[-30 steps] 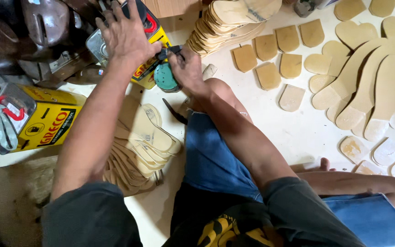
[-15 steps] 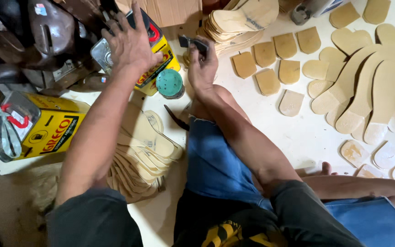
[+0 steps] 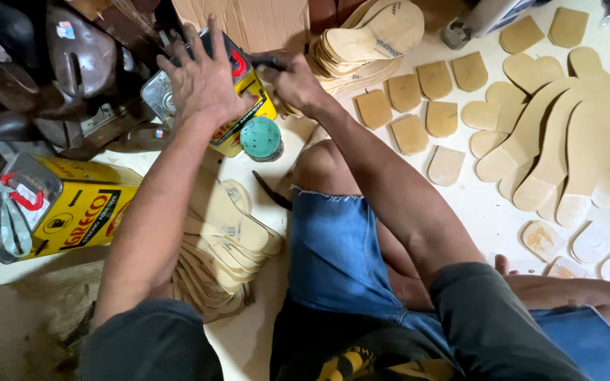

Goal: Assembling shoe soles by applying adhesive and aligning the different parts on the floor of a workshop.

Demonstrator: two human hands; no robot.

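The floor point(image 3: 474, 212) is pale and carries all the work; the person sits on it in blue denim shorts point(image 3: 337, 254).

To the right, a spread of long tan insole blanks point(image 3: 566, 141) lies flat, overlapping one another, with smaller heel-shaped tan pieces point(image 3: 418, 106) set out in loose rows between them and the person's knee.

At the left edge lies a large yellow adhesive can point(image 3: 72, 212) on its side, its metal top end with a red ring facing left.

A fanned pile of cut insoles point(image 3: 227, 240) sits under the left forearm, beside the left thigh. A second stack of insoles point(image 3: 375, 39) rests at the top, against a cardboard sheet point(image 3: 255, 21).

A smaller yellow adhesive tin point(image 3: 245, 106) stands tilted at top centre. The left hand point(image 3: 202, 77) lies on top of it, fingers spread wide, palm pressed down. The right hand point(image 3: 294, 81) is just beside the tin's upper right corner, fingers curled closed around a small dark item; what it is cannot be told.

A round teal lid point(image 3: 261, 137) lies on the floor touching the tin's lower side. A dark narrow tool point(image 3: 271, 190) lies near the knee.
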